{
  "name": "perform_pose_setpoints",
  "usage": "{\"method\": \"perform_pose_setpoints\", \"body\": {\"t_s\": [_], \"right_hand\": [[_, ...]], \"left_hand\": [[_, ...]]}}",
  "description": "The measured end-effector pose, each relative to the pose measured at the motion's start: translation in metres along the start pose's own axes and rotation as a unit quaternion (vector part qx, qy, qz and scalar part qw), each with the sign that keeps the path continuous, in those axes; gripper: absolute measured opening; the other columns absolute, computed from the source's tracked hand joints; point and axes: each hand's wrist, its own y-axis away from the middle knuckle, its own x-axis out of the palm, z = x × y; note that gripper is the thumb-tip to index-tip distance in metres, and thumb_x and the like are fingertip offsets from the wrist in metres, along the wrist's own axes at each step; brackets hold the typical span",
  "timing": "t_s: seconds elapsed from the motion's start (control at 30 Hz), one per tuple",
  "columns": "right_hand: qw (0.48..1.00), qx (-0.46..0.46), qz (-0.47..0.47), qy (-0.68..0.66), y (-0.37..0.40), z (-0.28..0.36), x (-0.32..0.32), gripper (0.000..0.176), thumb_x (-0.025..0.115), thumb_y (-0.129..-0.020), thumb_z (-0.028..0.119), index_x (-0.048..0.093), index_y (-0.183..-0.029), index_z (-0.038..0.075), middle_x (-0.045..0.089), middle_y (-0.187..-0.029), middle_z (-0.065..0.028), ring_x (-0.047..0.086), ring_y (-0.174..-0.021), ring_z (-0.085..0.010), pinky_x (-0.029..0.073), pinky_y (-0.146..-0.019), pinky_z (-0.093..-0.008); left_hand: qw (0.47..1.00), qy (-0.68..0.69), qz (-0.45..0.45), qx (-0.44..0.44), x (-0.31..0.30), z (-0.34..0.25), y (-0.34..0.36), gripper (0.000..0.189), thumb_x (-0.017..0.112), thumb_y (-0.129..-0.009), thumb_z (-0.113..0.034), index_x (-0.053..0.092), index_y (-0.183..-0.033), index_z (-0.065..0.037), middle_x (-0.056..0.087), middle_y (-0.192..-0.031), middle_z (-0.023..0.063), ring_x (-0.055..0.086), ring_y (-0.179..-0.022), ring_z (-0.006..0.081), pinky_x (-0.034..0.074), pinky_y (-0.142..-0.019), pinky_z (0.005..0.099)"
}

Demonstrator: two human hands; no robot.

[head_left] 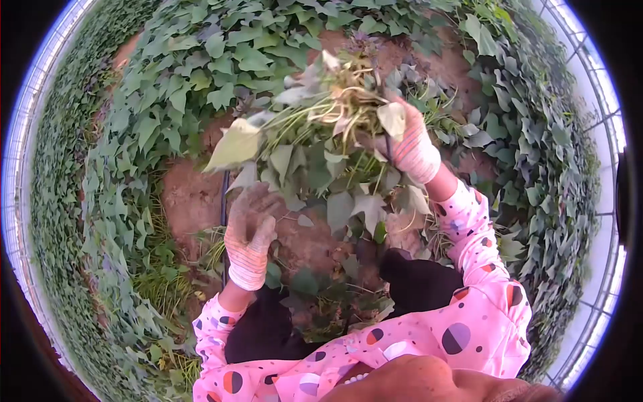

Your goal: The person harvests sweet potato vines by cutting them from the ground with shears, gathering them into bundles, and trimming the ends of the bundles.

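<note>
A bunch of cut leafy vines (pixel 315 127) is raised in front of me, pale stems at the top right and broad green leaves hanging below. On its right side my right hand (pixel 412 144), in a whitish work glove, is closed around the stems; its fingertips are hidden among them. My left hand (pixel 251 231), gloved and soiled at the fingers, is at the bunch's lower left. Its thumb stands apart from the fingers, which are near the hanging leaves, and nothing shows in its grasp.
Dense vine foliage (pixel 194 60) surrounds me, with reddish bare soil (pixel 191 194) between. A thin dark hose (pixel 224 201) runs along the ground left of the bunch. My dark-clad knees (pixel 418 281) are close below. A greenhouse-like frame (pixel 606 134) curves along the right edge.
</note>
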Motion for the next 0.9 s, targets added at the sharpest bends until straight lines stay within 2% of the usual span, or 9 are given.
{"method": "perform_pose_setpoints", "body": {"t_s": [0.03, 0.07, 0.1, 0.17, 0.27, 0.47, 0.53, 0.8, 0.9], "right_hand": [[0.926, 0.166, -0.168, -0.294, -0.005, 0.005, -0.036, 0.037, 0.064, -0.087, 0.006, 0.049, -0.121, 0.004, 0.063, -0.092, -0.0038, 0.062, -0.082, -0.0153, 0.052, -0.075, -0.0288], [0.96, 0.053, -0.182, -0.207, -0.008, -0.001, -0.074, 0.036, 0.063, -0.086, 0.001, 0.05, -0.12, 0.004, 0.064, -0.096, -0.0068, 0.061, -0.087, -0.0157, 0.052, -0.076, -0.0301], [0.961, -0.08, -0.183, 0.193, -0.015, 0.016, -0.094, 0.035, 0.064, -0.086, 0.006, 0.052, -0.119, 0.004, 0.064, -0.096, -0.0093, 0.061, -0.092, -0.0211, 0.051, -0.079, -0.0343], [0.794, -0.202, -0.274, 0.503, -0.018, -0.013, -0.153, 0.044, 0.071, -0.073, 0.01, 0.055, -0.113, 0.003, 0.063, -0.096, -0.0147, 0.059, -0.089, -0.0335, 0.048, -0.076, -0.0418], [0.714, -0.075, -0.171, 0.674, -0.021, -0.074, -0.196, 0.041, 0.067, -0.068, 0.007, 0.058, -0.108, 0.006, 0.062, -0.1, -0.0145, 0.058, -0.092, -0.0343, 0.045, -0.077, -0.0452], [0.775, 0.291, 0.089, 0.553, 0.063, -0.307, -0.187, 0.042, 0.066, -0.073, 0.007, 0.058, -0.113, 0.011, 0.061, -0.109, -0.0173, 0.059, -0.104, -0.0345, 0.047, -0.089, -0.0437], [0.78, 0.333, 0.015, 0.53, 0.09, -0.38, -0.186, 0.039, 0.065, -0.077, 0.007, 0.058, -0.115, 0.011, 0.06, -0.114, -0.0174, 0.058, -0.108, -0.0342, 0.047, -0.091, -0.0427], [0.837, 0.101, -0.014, 0.537, 0.09, -0.287, -0.202, 0.044, 0.074, -0.071, 0.019, 0.061, -0.112, 0.012, 0.065, -0.103, -0.0161, 0.061, -0.094, -0.0359, 0.049, -0.082, -0.0428], [0.783, 0.197, -0.001, 0.59, 0.093, -0.262, -0.198, 0.048, 0.078, -0.066, 0.026, 0.06, -0.108, 0.01, 0.063, -0.107, -0.0111, 0.061, -0.096, -0.0327, 0.049, -0.083, -0.0421]], "left_hand": [[0.998, -0.027, 0.006, -0.052, -0.007, 0.0, 0.001, 0.043, 0.058, -0.085, -0.004, 0.049, -0.127, 0.0, 0.058, -0.119, 0.0107, 0.057, -0.109, 0.0219, 0.045, -0.095, 0.036], [0.993, -0.053, 0.011, -0.104, -0.016, 0.001, 0.002, 0.042, 0.057, -0.086, -0.004, 0.049, -0.127, 0.001, 0.058, -0.118, 0.0112, 0.056, -0.111, 0.0226, 0.044, -0.096, 0.0365], [0.984, -0.095, 0.029, -0.146, -0.026, 0.007, 0.005, 0.041, 0.055, -0.086, -0.002, 0.049, -0.127, 0.0, 0.058, -0.118, 0.0115, 0.058, -0.108, 0.0215, 0.045, -0.095, 0.0358], [0.979, -0.094, 0.037, -0.175, -0.03, 0.018, 0.011, 0.041, 0.054, -0.087, -0.002, 0.049, -0.127, 0.0, 0.058, -0.118, 0.0113, 0.059, -0.106, 0.0209, 0.046, -0.094, 0.0347], [0.967, -0.109, 0.054, -0.221, -0.033, 0.03, 0.012, 0.038, 0.054, -0.088, -0.002, 0.05, -0.125, 0.002, 0.059, -0.116, 0.0099, 0.061, -0.1, 0.0184, 0.047, -0.089, 0.0304], [0.959, -0.126, 0.119, -0.224, -0.033, 0.048, 0.007, 0.035, 0.055, -0.087, -0.003, 0.053, -0.121, -0.001, 0.062, -0.11, 0.0051, 0.059, -0.09, 0.0089, 0.045, -0.074, 0.0222], [0.944, -0.138, 0.136, -0.268, -0.034, 0.052, 0.004, 0.034, 0.056, -0.086, -0.003, 0.054, -0.12, -0.001, 0.062, -0.11, 0.0048, 0.059, -0.09, 0.0083, 0.045, -0.075, 0.0219], [0.909, -0.202, 0.243, -0.272, -0.047, 0.089, 0.011, 0.038, 0.059, -0.087, -0.01, 0.052, -0.124, -0.001, 0.063, -0.107, 0.0053, 0.061, -0.097, 0.0131, 0.051, -0.083, 0.028], [0.872, -0.313, 0.287, -0.244, -0.044, 0.096, 0.012, 0.035, 0.062, -0.085, -0.015, 0.058, -0.118, -0.005, 0.064, -0.106, 0.0105, 0.063, -0.096, 0.0191, 0.052, -0.081, 0.0322]]}}
